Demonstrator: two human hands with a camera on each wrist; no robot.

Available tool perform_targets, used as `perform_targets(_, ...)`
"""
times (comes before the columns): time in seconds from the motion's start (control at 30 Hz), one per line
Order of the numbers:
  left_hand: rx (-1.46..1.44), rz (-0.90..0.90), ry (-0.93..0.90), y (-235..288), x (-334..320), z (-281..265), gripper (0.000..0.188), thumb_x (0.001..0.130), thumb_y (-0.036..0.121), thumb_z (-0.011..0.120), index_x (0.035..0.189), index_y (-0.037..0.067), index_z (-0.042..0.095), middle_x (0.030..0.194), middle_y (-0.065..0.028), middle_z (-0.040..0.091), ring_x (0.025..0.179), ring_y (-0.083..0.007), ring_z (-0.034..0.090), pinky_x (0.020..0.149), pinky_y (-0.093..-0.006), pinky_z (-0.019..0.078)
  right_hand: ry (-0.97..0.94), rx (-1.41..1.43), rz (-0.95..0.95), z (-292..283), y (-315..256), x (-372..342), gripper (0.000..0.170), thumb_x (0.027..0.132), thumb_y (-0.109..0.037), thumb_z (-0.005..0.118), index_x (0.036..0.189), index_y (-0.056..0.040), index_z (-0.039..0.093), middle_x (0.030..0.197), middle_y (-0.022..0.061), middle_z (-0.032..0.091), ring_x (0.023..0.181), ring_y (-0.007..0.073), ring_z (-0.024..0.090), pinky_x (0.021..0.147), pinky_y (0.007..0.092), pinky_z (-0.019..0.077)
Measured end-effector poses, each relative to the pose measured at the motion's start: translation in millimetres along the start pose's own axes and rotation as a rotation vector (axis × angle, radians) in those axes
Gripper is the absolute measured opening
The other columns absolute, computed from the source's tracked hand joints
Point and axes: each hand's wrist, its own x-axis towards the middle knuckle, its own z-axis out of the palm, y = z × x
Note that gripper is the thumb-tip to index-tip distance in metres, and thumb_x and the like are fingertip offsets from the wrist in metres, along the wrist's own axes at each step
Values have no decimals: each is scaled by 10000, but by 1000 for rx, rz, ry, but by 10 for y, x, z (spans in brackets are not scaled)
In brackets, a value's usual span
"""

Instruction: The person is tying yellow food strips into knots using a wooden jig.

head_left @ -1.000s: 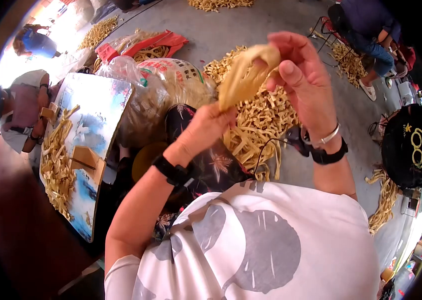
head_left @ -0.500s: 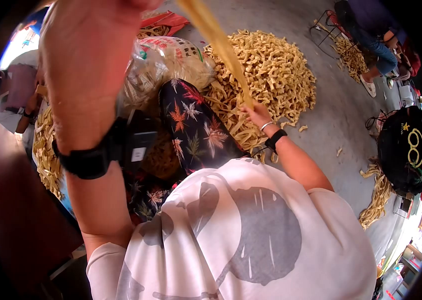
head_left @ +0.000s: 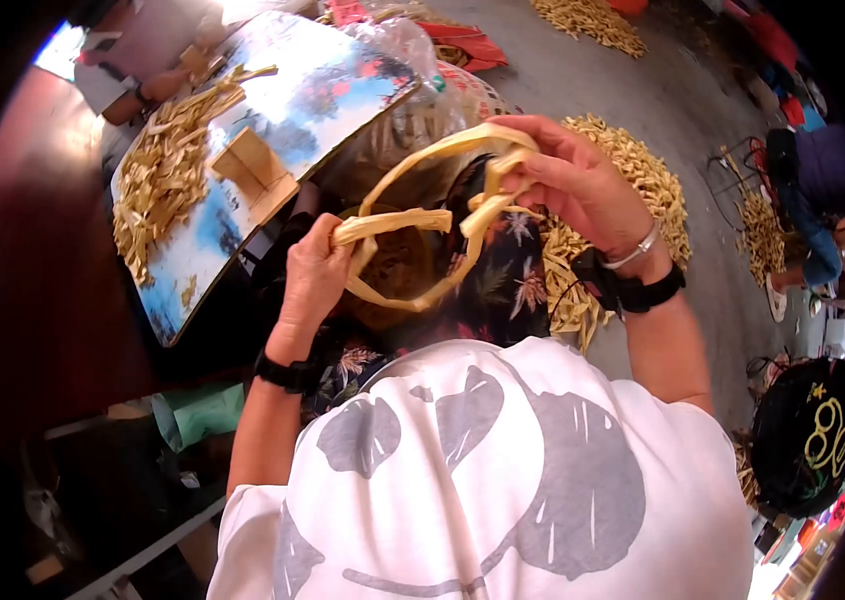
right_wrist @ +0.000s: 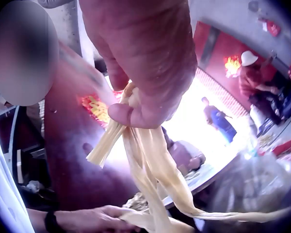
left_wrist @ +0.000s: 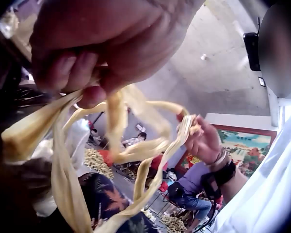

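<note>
Long pale yellow strips (head_left: 413, 150) hang in a loose loop between the two hands, above the lap. The left hand (head_left: 317, 275) pinches one end, and a flat piece sticks out from it toward the right hand. The right hand (head_left: 583, 180) grips the folded other end between thumb and fingers. In the left wrist view, the left hand (left_wrist: 111, 43) holds the strips (left_wrist: 70, 179) close to the camera. In the right wrist view, the right hand (right_wrist: 140, 68) pinches a bundle of strips (right_wrist: 150, 165) with a short end jutting out below the thumb.
A painted board (head_left: 293, 75) at the left bears a heap of strips (head_left: 168, 175) and a wooden block (head_left: 255, 175). Behind the right hand lies a pile of short pieces (head_left: 643, 180) on the floor. A black bag (head_left: 805, 435) stands at the right; other people sit around.
The left hand has come down from close to the camera, and the right hand has risen from the pile. The strip, stretched between them half a second ago, now hangs looped. The view has shifted left.
</note>
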Motion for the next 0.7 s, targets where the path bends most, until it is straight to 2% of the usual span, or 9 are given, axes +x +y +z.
perform_targets(0.07, 20, -15, 40, -298, -89, 105, 79, 911, 90, 612, 966, 35, 622, 648, -12, 558, 576, -73, 520, 536, -248, 444, -53, 45, 15, 259, 168, 321, 424, 986, -159, 568, 1366, 8, 480, 1087, 70, 646, 946, 108, 656, 800, 214, 544)
perform_targets(0.13, -53, -36, 5, -420, -214, 109, 302, 843, 52, 630, 1145, 41, 634, 802, -88, 616, 667, -121, 579, 653, -277, 498, -68, 107, 67, 447, 413, 607, 395, 990, -153, 565, 1347, 5, 502, 1072, 74, 651, 938, 117, 660, 795, 209, 550)
perform_targets(0.2, -90, 33, 80, -455, -335, 90, 383, 801, 45, 651, 1180, 24, 601, 991, -188, 619, 750, -306, 641, 708, -364, 523, -25, 64, 111, 534, 784, 854, 364, 992, -160, 566, 1318, -4, 523, 1061, 73, 654, 933, 120, 661, 786, 228, 559)
perform_targets(0.23, -90, -49, 56, -468, -370, 69, 429, 808, 27, 644, 1232, 15, 580, 1069, -124, 589, 787, -203, 606, 715, -280, 505, -7, 68, 144, 595, 957, 930, 341, 988, -177, 578, 1280, -5, 543, 1052, 69, 650, 914, 123, 662, 775, 240, 560)
perform_targets(0.33, -255, 53, 96, -519, -449, 158, 453, 780, 82, 702, 1211, 23, 575, 1043, -140, 601, 845, -247, 628, 744, -326, 514, 107, 20, 233, 859, 1451, 999, 318, 968, -190, 600, 1197, 24, 552, 781, 55, 664, 658, 121, 640, 588, 239, 513)
perform_targets(0.4, -285, 69, 99, -480, -486, 263, 484, 758, 122, 759, 1198, 41, 574, 1045, -124, 629, 910, -242, 636, 794, -324, 515, 26, -7, 295, 882, 1942, 975, 324, 960, -183, 625, 1228, -11, 569, 912, 60, 682, 745, 104, 651, 646, 241, 554)
perform_targets(0.43, -424, -124, 70, -383, -532, 297, 445, 752, 131, 768, 1146, 37, 584, 938, -120, 656, 837, -242, 646, 760, -326, 518, -3, -104, 236, 931, 2051, 938, 326, 969, -169, 606, 1248, -7, 557, 910, 63, 693, 747, 110, 660, 653, 234, 551)
perform_targets(0.53, -431, -205, 115, -558, -527, 473, 158, 852, 47, 582, 1005, 18, 609, 795, -92, 658, 700, -173, 620, 640, -317, 508, 26, -561, 193, 1134, 1701, 903, 358, 925, -204, 628, 1228, -16, 590, 863, 67, 706, 749, 99, 668, 670, 259, 541)
perform_targets(0.7, -1005, -499, -83, -545, -552, 383, 121, 881, 64, 545, 960, 34, 633, 766, -17, 630, 559, -100, 509, 505, -227, 387, 18, -902, -48, 983, 1932, 967, 506, 904, -344, 616, 1284, -20, 534, 952, 196, 699, 863, 323, 694, 789, 370, 533)
